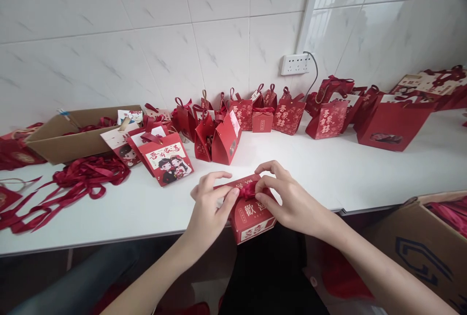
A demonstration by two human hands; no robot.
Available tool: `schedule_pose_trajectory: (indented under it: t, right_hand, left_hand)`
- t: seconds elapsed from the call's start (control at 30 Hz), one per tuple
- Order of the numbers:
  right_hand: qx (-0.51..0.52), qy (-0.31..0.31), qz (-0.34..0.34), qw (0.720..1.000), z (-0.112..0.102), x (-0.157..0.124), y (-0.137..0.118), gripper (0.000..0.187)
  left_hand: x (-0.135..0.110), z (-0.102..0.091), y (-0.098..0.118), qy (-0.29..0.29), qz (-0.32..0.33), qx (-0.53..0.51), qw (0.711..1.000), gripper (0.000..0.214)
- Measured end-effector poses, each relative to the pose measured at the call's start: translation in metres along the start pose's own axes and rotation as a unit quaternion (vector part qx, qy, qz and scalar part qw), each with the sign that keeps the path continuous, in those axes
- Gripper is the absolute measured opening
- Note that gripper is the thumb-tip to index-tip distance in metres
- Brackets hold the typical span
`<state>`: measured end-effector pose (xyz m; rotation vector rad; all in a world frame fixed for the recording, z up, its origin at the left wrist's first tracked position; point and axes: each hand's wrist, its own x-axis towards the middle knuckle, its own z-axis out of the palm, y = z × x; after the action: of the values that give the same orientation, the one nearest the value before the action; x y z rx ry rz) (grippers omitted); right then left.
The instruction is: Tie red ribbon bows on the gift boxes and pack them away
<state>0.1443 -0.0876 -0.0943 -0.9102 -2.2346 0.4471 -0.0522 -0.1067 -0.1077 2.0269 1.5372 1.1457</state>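
Observation:
A red gift box (253,215) with gold and white lettering lies at the table's front edge, its near end jutting out over the edge. Across its top sits a dark red ribbon bow (248,190). My left hand (215,198) pinches the bow's left side between thumb and forefinger. From the right, my right hand (279,191) has its fingers closed on the other side of the bow. The fingers partly cover the ribbon, so the exact form of the knot is hidden.
Several red gift boxes (288,115) stand along the wall. Loose ribbons (91,174) lie in a heap at left, before a cardboard tray (58,142). A large carton (408,237) stands at lower right. A power strip (295,64) with a cable is on the wall.

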Motion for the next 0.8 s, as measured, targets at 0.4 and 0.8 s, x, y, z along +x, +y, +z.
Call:
schedule_pose_trajectory:
  t: [0.4, 0.8]
  right_hand:
    - [-0.109, -0.024, -0.056, 0.992, -0.009, -0.004, 0.001, 0.02]
    - [-0.044, 0.049, -0.02, 0.998, -0.004, -0.024, 0.019, 0.015]
  left_hand:
    - [-0.04, 0.034, 0.02, 0.111, -0.093, -0.079, 0.986, 0.015]
    - [-0.035, 0.038, 0.015, 0.124, -0.188, -0.236, 0.945, 0.017]
